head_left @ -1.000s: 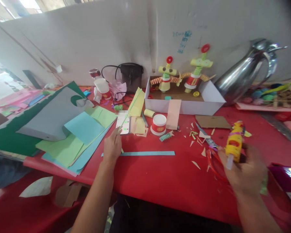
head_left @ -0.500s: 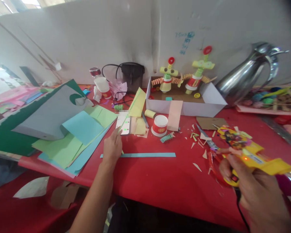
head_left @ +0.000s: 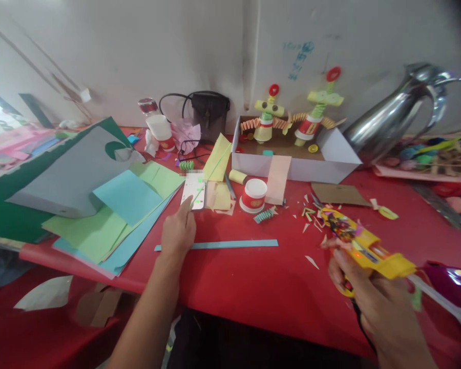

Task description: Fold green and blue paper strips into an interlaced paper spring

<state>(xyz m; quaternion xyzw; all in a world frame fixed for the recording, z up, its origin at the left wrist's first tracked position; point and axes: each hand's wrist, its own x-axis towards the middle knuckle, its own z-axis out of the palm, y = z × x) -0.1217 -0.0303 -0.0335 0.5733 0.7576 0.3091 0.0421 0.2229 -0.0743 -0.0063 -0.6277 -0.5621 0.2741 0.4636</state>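
My right hand point(head_left: 364, 292) is closed round the handle of a yellow hot glue gun point(head_left: 369, 251), its body smeared with dark and coloured bits. A small orange light glows on its side, and a black cord hangs below. My left hand point(head_left: 179, 233) pinches a thin green paper strip point(head_left: 211, 177) that slants up to the right. The index finger of this hand lies over the lower edge of a lit phone point(head_left: 193, 187). Beneath the wrist runs a long blue paper strip point(head_left: 234, 244), flat on the table. A red-and-white paper cup point(head_left: 254, 195) stands upside down between my hands.
A white box point(head_left: 292, 166) at the back holds two paper-cup figures point(head_left: 264, 128). Coloured paper sheets point(head_left: 126, 197) lie left. A metal jug point(head_left: 395, 113) stands back right, paper scraps point(head_left: 309, 215) and cardboard point(head_left: 340, 195) before it. A purple object point(head_left: 451, 289) sits far right.
My right hand has brought the glue gun left and inward, now over the spot where the red-handled scissors showed. My left hand stays by the phone with the green strip.
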